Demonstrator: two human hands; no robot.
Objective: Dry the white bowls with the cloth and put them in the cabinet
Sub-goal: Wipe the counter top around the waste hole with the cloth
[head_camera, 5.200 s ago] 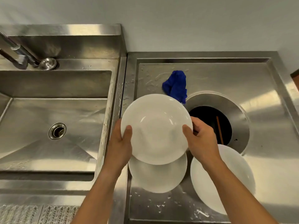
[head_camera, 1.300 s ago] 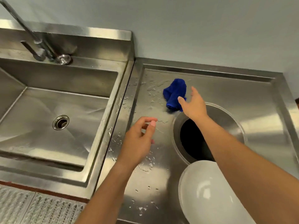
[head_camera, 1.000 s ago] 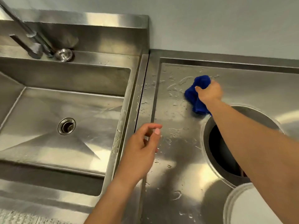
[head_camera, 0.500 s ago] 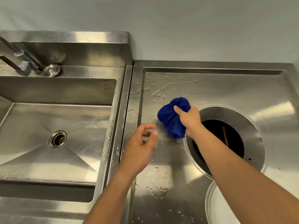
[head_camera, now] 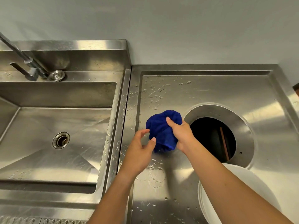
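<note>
My right hand (head_camera: 182,135) grips a bunched blue cloth (head_camera: 161,131) just above the wet steel counter (head_camera: 161,183), left of the round waste hole. My left hand (head_camera: 140,152) is beside the cloth with fingers spread and curled toward it, thumb tip close to the fabric, holding nothing. A white bowl (head_camera: 208,199) sits at the counter's near right edge, largely hidden by my right forearm. No cabinet is in view.
A deep steel sink (head_camera: 56,135) with a drain lies at left, its faucet (head_camera: 29,65) at the back left. The round waste hole (head_camera: 213,139) opens in the counter right of the cloth. Water drops cover the counter's left part. A grey wall stands behind.
My right hand reached the cloth at the back of the counter, grasped it and drew it toward me. The left hand, earlier holding a bowl, now hovers near the cloth.
</note>
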